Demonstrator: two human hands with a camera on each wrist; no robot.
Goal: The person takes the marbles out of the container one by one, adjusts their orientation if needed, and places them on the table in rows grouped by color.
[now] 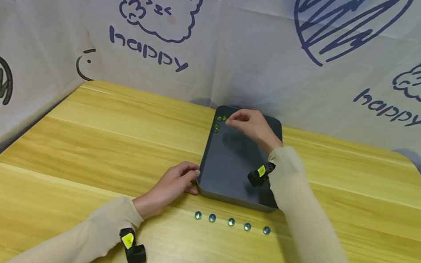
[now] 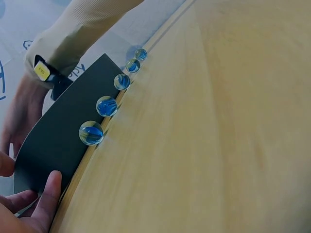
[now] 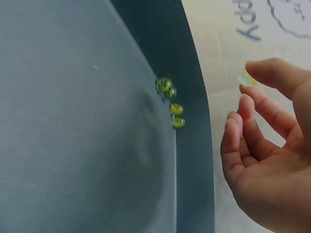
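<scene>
A dark grey tray (image 1: 237,171) lies on the table. My left hand (image 1: 170,186) holds its near left corner, fingertips (image 2: 52,187) against the outer wall. Over the far part of the tray, my right hand (image 1: 253,126) pinches a clear yellow-green marble (image 3: 246,78) between thumb and forefinger, apart from the tray floor. Yellow-green marbles (image 1: 217,128) sit inside along the far left wall; in the right wrist view, similar marbles (image 3: 177,108) and maybe their reflections show there. Several clear marbles with blue swirls (image 1: 231,221) stand in a row before the tray's near side.
The wooden table (image 1: 136,116) extends on both sides of the tray. Behind it hangs a white cloth (image 1: 241,55) with blue drawings and lettering, close to the tray's far edge. Each wrist wears a small black camera (image 1: 133,248).
</scene>
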